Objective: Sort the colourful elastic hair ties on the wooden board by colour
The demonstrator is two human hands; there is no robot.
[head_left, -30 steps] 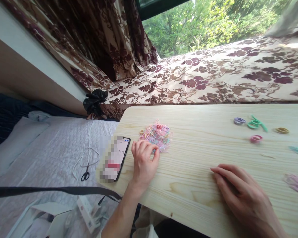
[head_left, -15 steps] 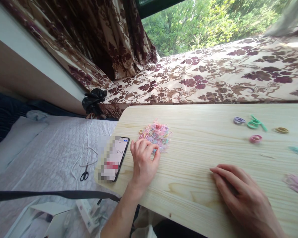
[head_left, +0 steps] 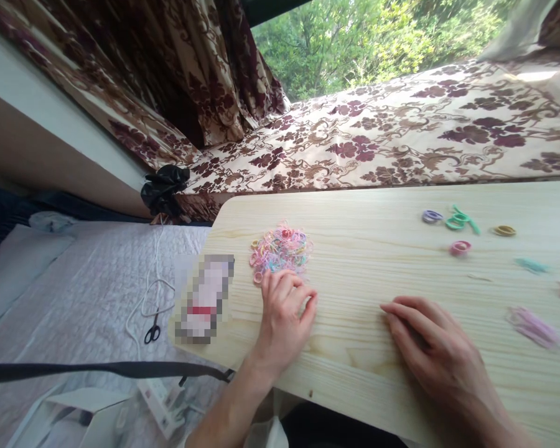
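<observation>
A loose heap of small, multicoloured elastic hair bands (head_left: pixel 282 246) lies on the left part of the pale wooden table (head_left: pixel 354 249). My left hand (head_left: pixel 287 317) is at the heap's near edge, fingers bent and a little apart, with the thumb off to the side. Nothing shows in it. On the table to the right rests my right hand (head_left: pixel 438 348), its thumb and fingertips drawn together; no item is visible at the tips. Beyond it are small groups: purple bands (head_left: pixel 432 216), green bands (head_left: pixel 460 219), pink bands (head_left: pixel 460 248), yellow bands (head_left: pixel 504 230), teal bands (head_left: pixel 532 266) and lilac bands (head_left: pixel 534 326).
A blurred-out phone (head_left: pixel 205 298) lies at the table's left edge. On the bed (head_left: pixel 98 267) are black-handled scissors (head_left: pixel 152 333), a white cable and a power strip (head_left: pixel 161 407). A dark strap (head_left: pixel 98 372) crosses the lower left. Behind the table is a floral-covered window ledge (head_left: pixel 354 149).
My left hand has drawn back slightly toward me and right, from over the heap's near part to its edge. The camera view has shifted a little. My right hand keeps its pose.
</observation>
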